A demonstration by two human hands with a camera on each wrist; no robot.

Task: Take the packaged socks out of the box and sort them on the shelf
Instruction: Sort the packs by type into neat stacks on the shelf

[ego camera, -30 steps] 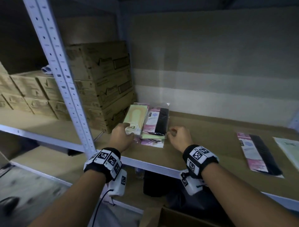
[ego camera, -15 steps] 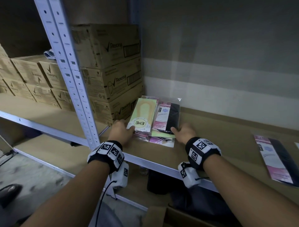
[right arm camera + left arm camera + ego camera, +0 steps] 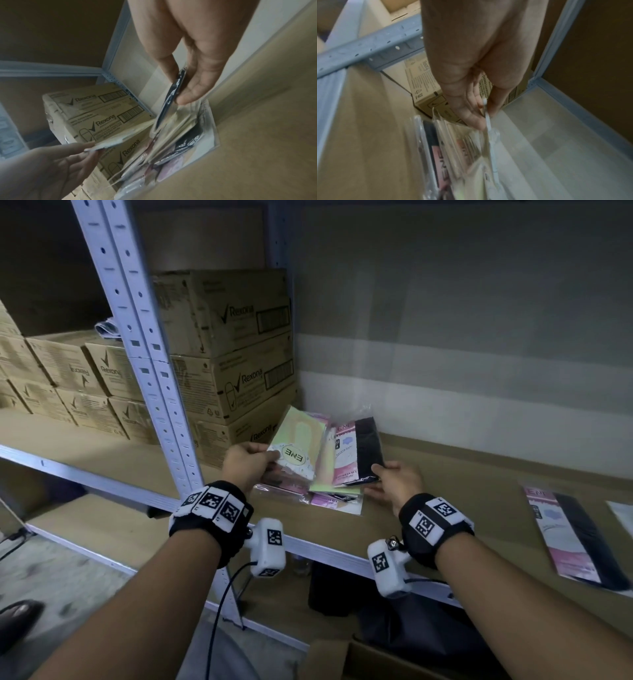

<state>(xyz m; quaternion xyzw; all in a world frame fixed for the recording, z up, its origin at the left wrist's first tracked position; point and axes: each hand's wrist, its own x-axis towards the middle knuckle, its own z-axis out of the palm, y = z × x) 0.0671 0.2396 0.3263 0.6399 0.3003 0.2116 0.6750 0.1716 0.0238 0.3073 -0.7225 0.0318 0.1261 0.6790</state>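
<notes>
A: Where are the socks?

B: A fanned pile of packaged socks (image 3: 329, 491) lies on the brown shelf (image 3: 445, 491) at centre frame, just right of the stacked Rexona cartons (image 3: 239, 364). The left hand (image 3: 245, 465) pinches the near corner of the yellow-green ENE pack (image 3: 301, 440), lifted off the pile. The right hand (image 3: 394, 479) pinches the near edge of a pink-and-black pack (image 3: 358, 453), thumb over, fingers under.

A: What could go wrong?

B: I'd say slipping. The sleeves look glossy and each is held by one corner, so a pack could swing or slide free. Loose packs below overlap and the nearest clear sleeve (image 3: 337, 503) lies near the shelf's front rail (image 3: 325, 549); dragging a pack toward the person could pull it over, down by the open box (image 3: 359, 659) in the lower frame.

A: Room to move?

B: Cartons and the white upright (image 3: 144, 354) block the left. To the right the shelf is bare until another pink-and-black pack (image 3: 575, 539) at the right edge, well apart from the pile, so I'd sort rightward.
</notes>
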